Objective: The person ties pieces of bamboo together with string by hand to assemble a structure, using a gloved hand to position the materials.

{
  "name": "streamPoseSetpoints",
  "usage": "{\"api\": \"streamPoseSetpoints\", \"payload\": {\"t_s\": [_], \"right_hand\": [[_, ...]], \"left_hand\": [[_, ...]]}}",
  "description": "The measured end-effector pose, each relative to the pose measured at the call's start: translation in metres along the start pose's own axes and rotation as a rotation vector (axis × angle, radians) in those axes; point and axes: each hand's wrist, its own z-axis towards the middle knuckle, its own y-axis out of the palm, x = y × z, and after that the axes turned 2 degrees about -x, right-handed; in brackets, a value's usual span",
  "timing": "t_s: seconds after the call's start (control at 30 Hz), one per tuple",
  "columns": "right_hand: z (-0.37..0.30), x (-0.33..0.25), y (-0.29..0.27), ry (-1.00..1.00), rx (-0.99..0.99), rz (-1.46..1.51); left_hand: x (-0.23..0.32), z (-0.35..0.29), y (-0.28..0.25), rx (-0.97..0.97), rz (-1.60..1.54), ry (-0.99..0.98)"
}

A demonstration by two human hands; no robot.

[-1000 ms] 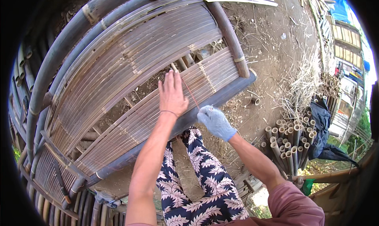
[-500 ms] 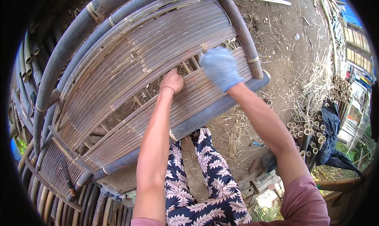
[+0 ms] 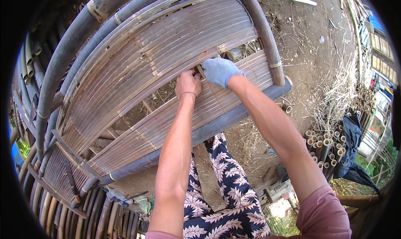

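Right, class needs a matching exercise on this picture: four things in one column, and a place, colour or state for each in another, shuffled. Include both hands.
Column one
1. Left hand
2. Right hand
3. Slatted bamboo surface
4. Cut bamboo tubes

Column two
A. Clustered on the picture's right side
B. Bare, without a glove
C. Broken by a long open gap
D. Covered in light blue

Right pairs: 1-B, 2-D, 3-C, 4-A

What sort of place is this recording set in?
Probably an open-air bamboo workshop or work yard: a large slatted bamboo frame lies under the person's hands, with a bundle of cut poles and pale shavings on the dirt ground.
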Motion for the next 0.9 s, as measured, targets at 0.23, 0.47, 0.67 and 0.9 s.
{"api": "streamPoseSetpoints", "payload": {"t_s": [0.23,0.47,0.67,0.9], "right_hand": [[-0.133,0.000,-0.055,0.277,0.635,0.177],[-0.110,-0.026,-0.042,0.122,0.669,0.039],[-0.100,-0.045,-0.002,0.034,0.617,0.511],[-0.344,-0.043,-0.022,0.434,0.759,2.191]], "left_hand": [[-0.009,-0.002,-0.010,0.039,0.059,0.041],[-0.031,-0.039,-0.032,0.069,-0.214,0.407],[-0.012,-0.043,-0.047,-0.272,-0.439,0.478],[0.036,-0.027,-0.025,0.149,0.019,0.428]]}}
